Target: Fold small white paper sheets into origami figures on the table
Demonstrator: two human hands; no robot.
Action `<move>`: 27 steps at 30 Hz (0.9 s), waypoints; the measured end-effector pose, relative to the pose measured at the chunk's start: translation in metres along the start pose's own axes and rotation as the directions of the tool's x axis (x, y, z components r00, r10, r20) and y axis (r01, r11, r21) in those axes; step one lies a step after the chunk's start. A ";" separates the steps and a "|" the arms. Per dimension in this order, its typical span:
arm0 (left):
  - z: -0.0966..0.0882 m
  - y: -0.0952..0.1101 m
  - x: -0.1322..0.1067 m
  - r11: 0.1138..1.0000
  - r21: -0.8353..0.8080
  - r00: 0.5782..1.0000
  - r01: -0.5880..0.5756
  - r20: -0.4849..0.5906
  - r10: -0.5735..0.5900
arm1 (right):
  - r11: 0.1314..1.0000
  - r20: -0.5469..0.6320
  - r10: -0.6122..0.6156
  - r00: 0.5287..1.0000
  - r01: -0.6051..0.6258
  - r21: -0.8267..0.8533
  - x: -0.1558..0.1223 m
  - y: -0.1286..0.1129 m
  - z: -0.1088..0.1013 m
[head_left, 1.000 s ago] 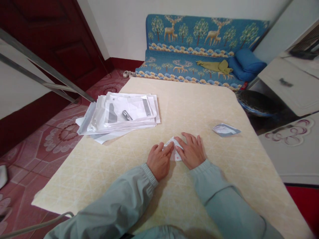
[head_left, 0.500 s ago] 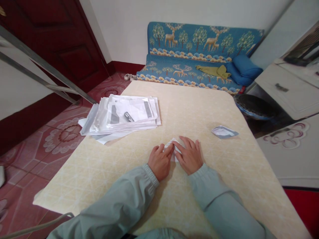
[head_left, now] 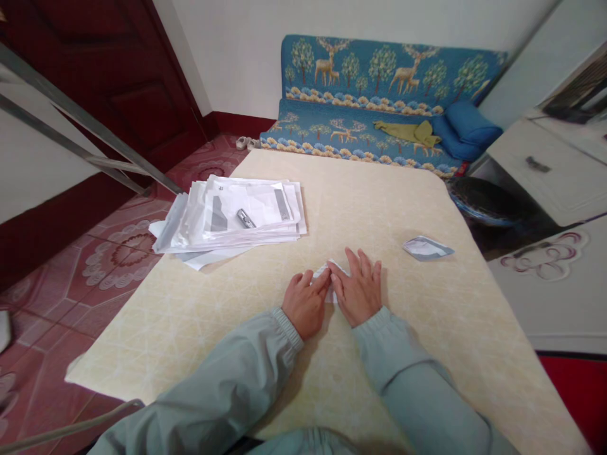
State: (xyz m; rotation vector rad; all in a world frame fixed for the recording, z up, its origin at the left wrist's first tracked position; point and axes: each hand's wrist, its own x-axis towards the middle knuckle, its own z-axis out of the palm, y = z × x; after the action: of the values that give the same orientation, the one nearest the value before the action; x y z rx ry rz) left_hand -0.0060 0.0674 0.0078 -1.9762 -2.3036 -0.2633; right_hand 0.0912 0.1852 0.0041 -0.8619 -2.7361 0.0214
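Observation:
A small white folded paper (head_left: 331, 294) lies on the table under both hands, its pointed top facing away from me. My left hand (head_left: 307, 304) holds it down, the index finger pressed near the point and the other fingers bent. On the right side of the fold rests my right hand (head_left: 360, 287), its fingers spread and stretched out, the index finger meeting the left fingertip near the point. The hands cover much of the paper. Farther right, apart from the hands, is a folded grey-and-white paper piece (head_left: 428, 248) shaped like a small boat.
A stack of papers and plastic sleeves (head_left: 227, 237) lies at the left, with a small silver-and-black object (head_left: 245, 218) on top. The pale patterned table (head_left: 379, 196) reaches toward a blue sofa (head_left: 322, 107). White drawers (head_left: 540, 164) stand at the right.
My right hand has shifted slightly left and farther forward over the paper, its fingers more stretched. My left hand stays pressed on the fold. The view has tilted a little.

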 end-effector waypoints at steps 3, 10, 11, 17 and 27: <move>0.001 -0.001 -0.001 1.000 -0.021 1.000 0.007 -0.004 -0.007 | 0.999 0.013 0.035 0.999 -0.036 0.013 0.010 0.003 0.007; 0.006 -0.009 -0.009 0.984 -0.180 0.997 0.006 -0.078 -0.021 | 0.976 0.038 -0.145 0.989 0.136 0.172 -0.004 0.025 -0.010; 0.006 -0.010 -0.010 0.976 -0.218 0.995 0.008 -0.092 -0.028 | 0.962 0.032 -0.196 0.980 0.186 0.200 -0.012 0.029 -0.014; -0.001 -0.012 -0.014 0.926 -0.376 0.987 0.017 -0.142 -0.076 | 0.932 -0.019 -0.229 0.973 0.225 0.285 -0.037 0.041 -0.018; 0.001 -0.020 -0.015 0.803 -0.593 0.944 -0.054 -0.293 -0.153 | 0.805 -0.338 -0.158 0.928 0.319 0.501 -0.028 0.040 -0.031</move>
State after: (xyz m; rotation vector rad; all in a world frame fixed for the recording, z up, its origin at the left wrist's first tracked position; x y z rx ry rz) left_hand -0.0238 0.0500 0.0031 -1.8843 -2.2130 -1.3676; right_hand 0.1442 0.2004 0.0231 -0.3165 -2.3450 0.5643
